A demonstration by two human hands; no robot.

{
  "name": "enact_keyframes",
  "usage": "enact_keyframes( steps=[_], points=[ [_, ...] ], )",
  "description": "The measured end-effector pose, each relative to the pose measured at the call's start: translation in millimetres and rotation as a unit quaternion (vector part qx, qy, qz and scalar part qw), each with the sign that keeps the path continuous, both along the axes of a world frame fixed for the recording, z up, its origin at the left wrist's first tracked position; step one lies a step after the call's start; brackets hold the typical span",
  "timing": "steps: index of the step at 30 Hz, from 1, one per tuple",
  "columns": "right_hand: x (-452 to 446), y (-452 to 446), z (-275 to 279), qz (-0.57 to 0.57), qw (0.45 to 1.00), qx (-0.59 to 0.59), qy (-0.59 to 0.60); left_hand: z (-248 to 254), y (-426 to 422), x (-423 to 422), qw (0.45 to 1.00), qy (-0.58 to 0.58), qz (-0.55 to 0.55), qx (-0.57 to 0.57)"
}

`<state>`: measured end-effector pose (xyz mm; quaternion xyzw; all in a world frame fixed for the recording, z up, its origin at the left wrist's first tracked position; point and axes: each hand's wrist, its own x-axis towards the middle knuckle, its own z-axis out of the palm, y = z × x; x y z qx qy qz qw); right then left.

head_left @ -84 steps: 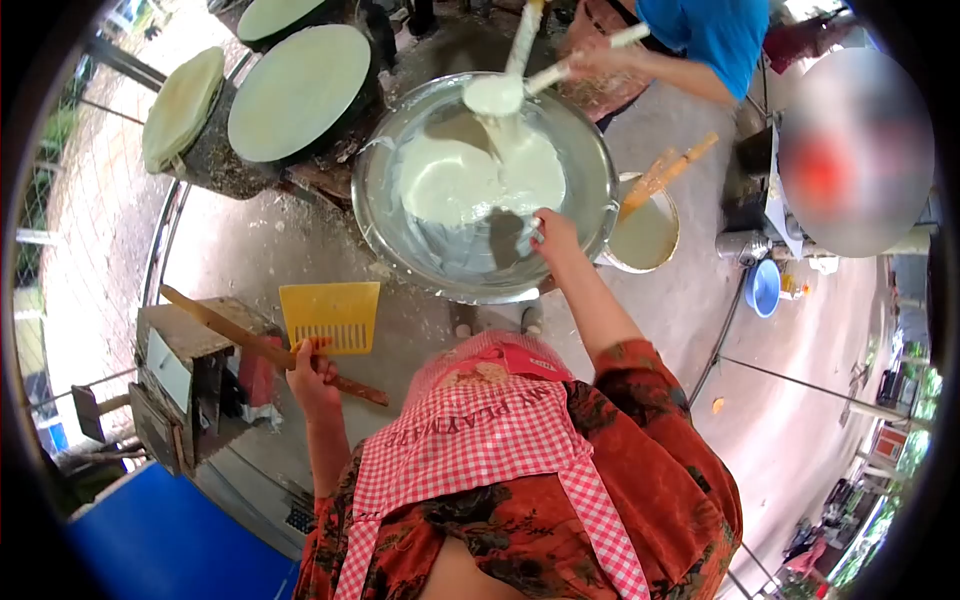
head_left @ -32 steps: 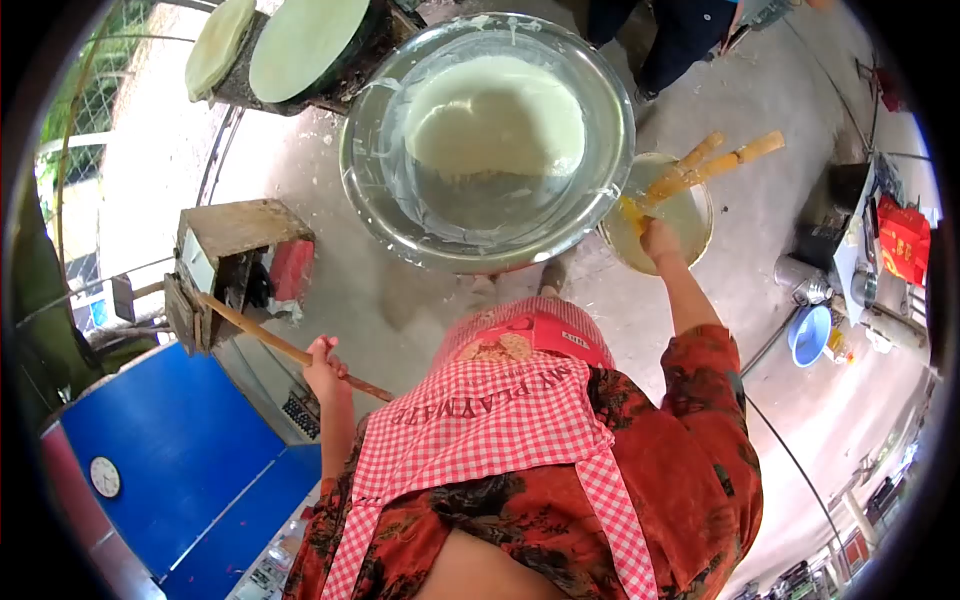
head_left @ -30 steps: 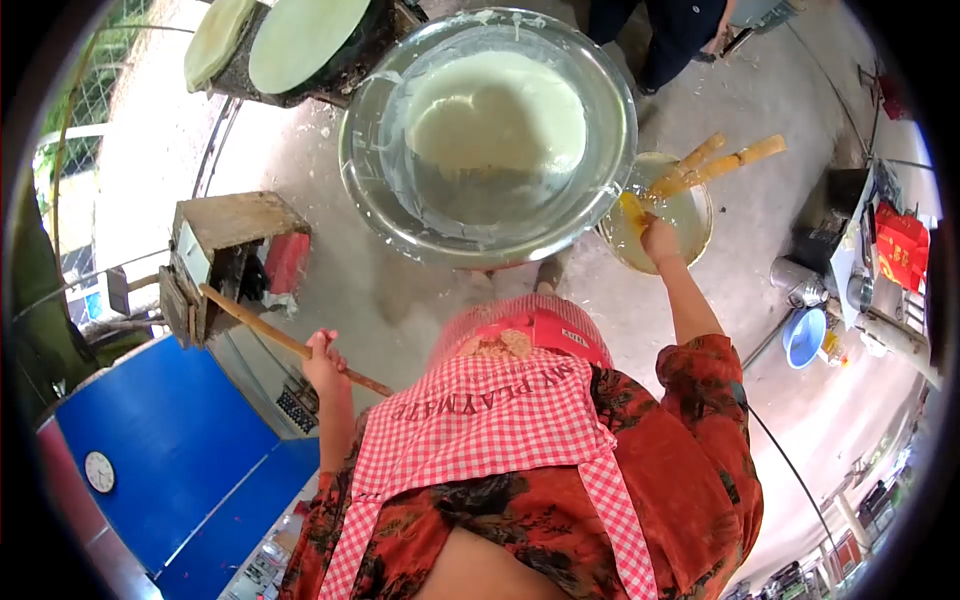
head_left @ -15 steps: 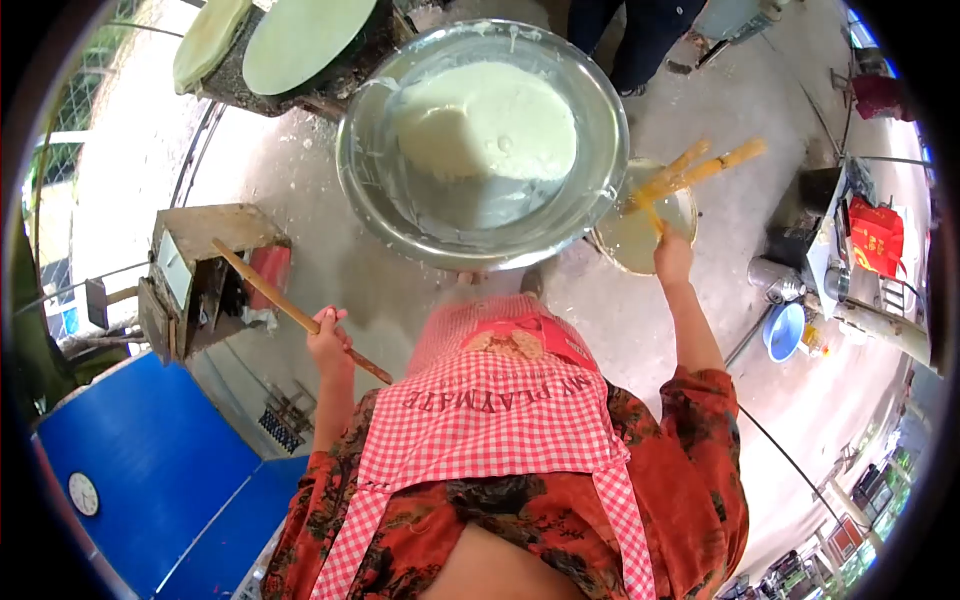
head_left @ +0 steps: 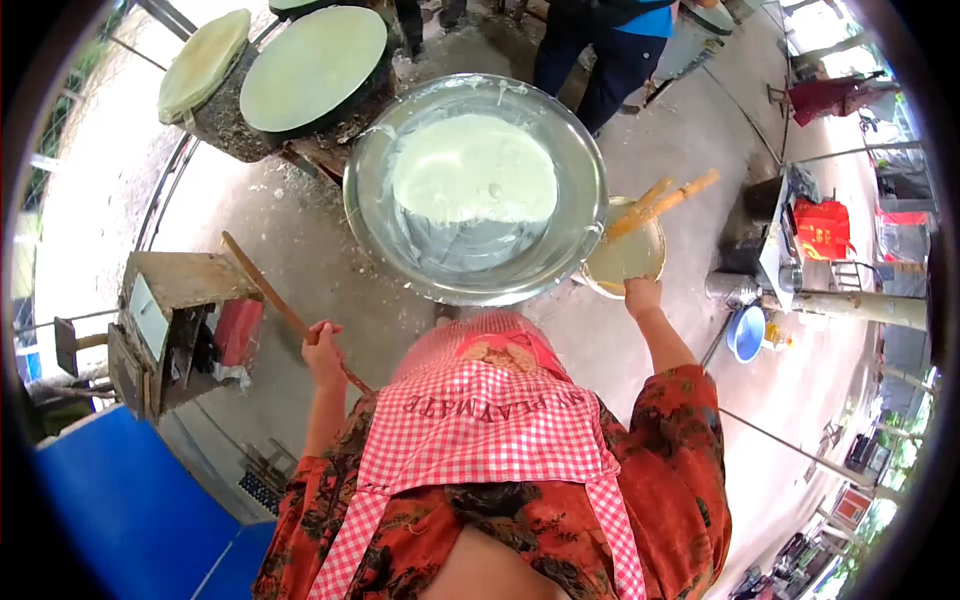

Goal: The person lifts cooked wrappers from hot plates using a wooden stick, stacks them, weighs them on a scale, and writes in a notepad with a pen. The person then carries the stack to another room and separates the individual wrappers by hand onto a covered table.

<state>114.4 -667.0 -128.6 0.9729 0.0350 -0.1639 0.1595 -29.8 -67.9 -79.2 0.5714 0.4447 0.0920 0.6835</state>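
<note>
My left hand (head_left: 322, 355) is wrapped round a long wooden stick (head_left: 268, 292), which slants from upper left down towards my apron. At the near rim of a pale bucket (head_left: 658, 262), my right hand (head_left: 643, 296) is closed on a thin yellow handle, whose far part lies in the bucket. Two bamboo-like sticks (head_left: 670, 203) lean out of the same bucket, over cloudy liquid. Left of the bucket stands a large metal basin (head_left: 374, 240) with white batter (head_left: 475, 170) pooled in it.
Round griddles (head_left: 313, 70) with pale sheets are at the upper left. A worn wooden box (head_left: 190, 275) stands left, above a blue panel (head_left: 130, 500). Beyond the basin a person (head_left: 600, 55) stands in dark trousers. A blue bowl (head_left: 746, 334) and red bag (head_left: 822, 228) are at right.
The yellow scraper that was in my left hand is no longer there. My right hand has gone from the basin to the bucket and taken hold of a yellow handle. The view has shifted.
</note>
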Motion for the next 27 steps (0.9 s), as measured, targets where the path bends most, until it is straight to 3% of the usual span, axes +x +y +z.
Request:
enact_keyframes(
  steps=[1, 2, 5, 6, 9, 12, 15, 19, 23, 26, 27],
  points=[
    [-3.6, 2.3, 1.7, -0.006, 0.996, -0.019, 0.087, 2.6, 4.7, -2.7, 1.0, 0.006, -0.005, 0.006],
    [-7.0, -0.4, -4.6, -0.021, 0.999, 0.011, -0.029, 3.5, 6.7, -0.6, 1.0, 0.006, -0.007, 0.009],
    [-6.5, 8.4, -0.1, -0.032, 0.999, 0.01, -0.041, 0.3, 13.3, 1.1, 1.0, -0.003, -0.007, 0.006],
    [-6.3, 17.0, 12.3, -0.045, 0.998, -0.015, 0.031, 0.1, 17.1, -0.6, 1.0, -0.007, -0.011, 0.005],
    [-5.2, 13.8, 8.6, -0.093, 0.992, 0.021, -0.086, -1.8, 20.9, 2.1, 1.0, -0.002, -0.012, 0.012],
    [-5.8, -1.9, 7.4, -0.14, 0.989, 0.025, 0.028, -10.5, 28.4, 1.2, 1.0, -0.014, -0.027, 0.006],
    [-2.5, -16.4, 16.6, -0.219, 0.968, 0.075, -0.095, -10.0, 24.7, 3.8, 1.0, -0.013, -0.02, 0.005],
    [-3.5, -39.1, 29.1, -0.303, 0.926, 0.142, -0.173, -19.0, 27.4, -2.0, 1.0, -0.021, -0.016, -0.015],
    [-1.8, -66.2, 26.2, -0.312, 0.868, 0.268, -0.279, -19.9, 29.3, -5.0, 1.0, -0.027, -0.007, -0.012],
    [0.0, -58.7, 49.7, -0.261, 0.918, 0.203, -0.219, -20.8, 27.2, -3.4, 1.0, -0.03, -0.006, 0.0],
    [4.0, -57.6, 54.1, -0.247, 0.909, 0.225, -0.252, -18.9, 25.7, -1.3, 1.0, -0.029, -0.005, 0.006]
  ],
)
